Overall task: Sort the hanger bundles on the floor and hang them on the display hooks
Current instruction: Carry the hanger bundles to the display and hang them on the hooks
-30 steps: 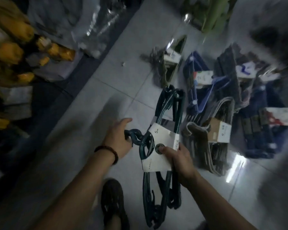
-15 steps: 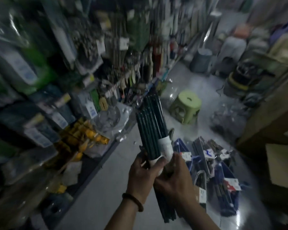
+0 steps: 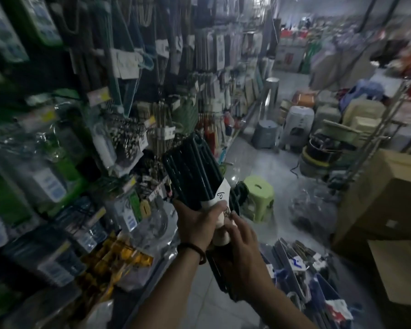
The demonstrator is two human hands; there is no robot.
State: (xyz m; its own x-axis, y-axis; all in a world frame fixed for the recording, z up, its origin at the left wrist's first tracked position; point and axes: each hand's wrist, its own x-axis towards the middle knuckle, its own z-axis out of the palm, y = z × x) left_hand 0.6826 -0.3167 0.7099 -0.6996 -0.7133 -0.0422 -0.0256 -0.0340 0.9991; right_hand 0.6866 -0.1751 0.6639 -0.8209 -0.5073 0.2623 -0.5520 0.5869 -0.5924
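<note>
Dark green hanger bundle (image 3: 190,172) raised in the air, tilted towards the display hooks (image 3: 128,67), gripped at its white paper label (image 3: 220,198) by the left hand (image 3: 197,224) (dark wristband on that wrist). Right hand (image 3: 242,243) laid against the label's lower end; clamped or not, impossible to tell. More hanger bundles (image 3: 299,269) lying on the floor, near a green stool (image 3: 259,193).

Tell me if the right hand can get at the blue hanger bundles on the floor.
Probably not without bending down: the right hand is up on the dark green bundle the left hand grips, while the blue hanger bundles lie uncovered on the floor below.
</note>
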